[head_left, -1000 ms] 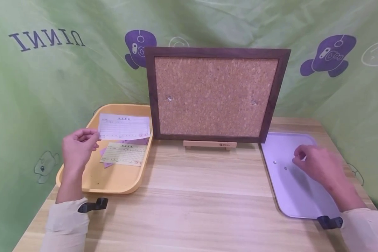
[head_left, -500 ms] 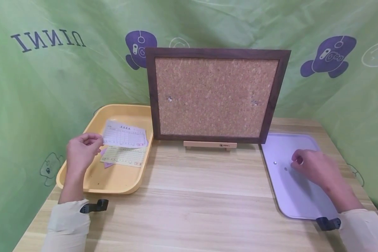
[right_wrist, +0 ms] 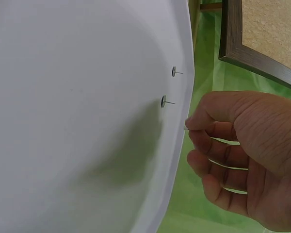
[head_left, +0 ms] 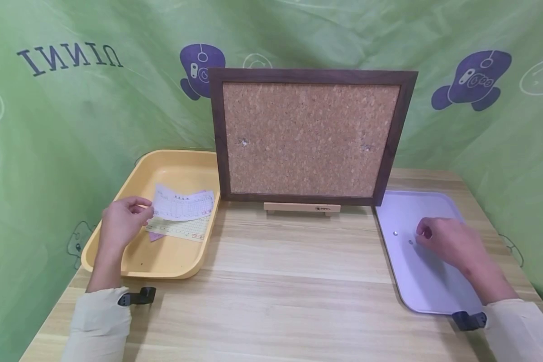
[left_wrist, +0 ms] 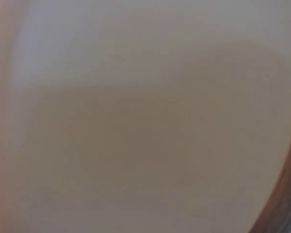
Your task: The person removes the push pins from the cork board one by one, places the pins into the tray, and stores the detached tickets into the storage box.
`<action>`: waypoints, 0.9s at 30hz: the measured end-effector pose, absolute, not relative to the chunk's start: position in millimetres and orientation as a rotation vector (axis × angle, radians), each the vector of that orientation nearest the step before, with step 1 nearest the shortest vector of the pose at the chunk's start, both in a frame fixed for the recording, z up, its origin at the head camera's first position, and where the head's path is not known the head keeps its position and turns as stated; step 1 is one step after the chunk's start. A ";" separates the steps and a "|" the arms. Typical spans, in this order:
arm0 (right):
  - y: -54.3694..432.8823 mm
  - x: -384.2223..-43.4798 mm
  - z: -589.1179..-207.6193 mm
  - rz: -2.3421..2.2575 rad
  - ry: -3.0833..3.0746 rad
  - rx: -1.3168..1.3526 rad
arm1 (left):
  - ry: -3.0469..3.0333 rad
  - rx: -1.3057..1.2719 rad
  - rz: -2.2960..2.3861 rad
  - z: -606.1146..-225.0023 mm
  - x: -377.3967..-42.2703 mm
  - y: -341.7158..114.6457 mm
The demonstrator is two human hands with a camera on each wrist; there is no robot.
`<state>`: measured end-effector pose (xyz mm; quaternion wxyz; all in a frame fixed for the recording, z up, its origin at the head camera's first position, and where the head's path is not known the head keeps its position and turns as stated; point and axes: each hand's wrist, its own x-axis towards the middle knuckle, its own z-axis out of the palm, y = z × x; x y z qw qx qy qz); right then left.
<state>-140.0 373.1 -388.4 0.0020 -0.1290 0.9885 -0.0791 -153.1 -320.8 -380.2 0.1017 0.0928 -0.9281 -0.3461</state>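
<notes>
In the head view my left hand (head_left: 124, 221) pinches the left edge of a white printed receipt slip (head_left: 183, 205), held over the yellow tray (head_left: 160, 264). Beneath that slip lie a pale yellow receipt slip (head_left: 176, 229) and a purple one (head_left: 155, 236), partly covered. My right hand (head_left: 452, 244) is above the lavender tray (head_left: 416, 201). In the right wrist view its thumb and index finger pinch a tiny thumbtack (right_wrist: 185, 128), mostly hidden by the fingertips. Two thumbtacks, a nearer one (right_wrist: 163, 102) and a farther one (right_wrist: 174, 72), lie pin up on the tray.
A framed cork board (head_left: 307, 141) leans at the back middle on a small wooden stand (head_left: 300, 206), with two worn spots in the cork. The wooden table (head_left: 289, 281) extends between the trays. Only a blurred pale surface fills the left wrist view.
My left hand has moved down and slightly right, lowering the white slip over the other slips; the slip now bends. My right hand has shifted slightly left above the lavender tray.
</notes>
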 end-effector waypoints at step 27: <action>372.4 -138.5 -397.9 -0.235 3.008 -0.470 | -3.040 0.225 -0.959 -381.8 -157.2 -321.5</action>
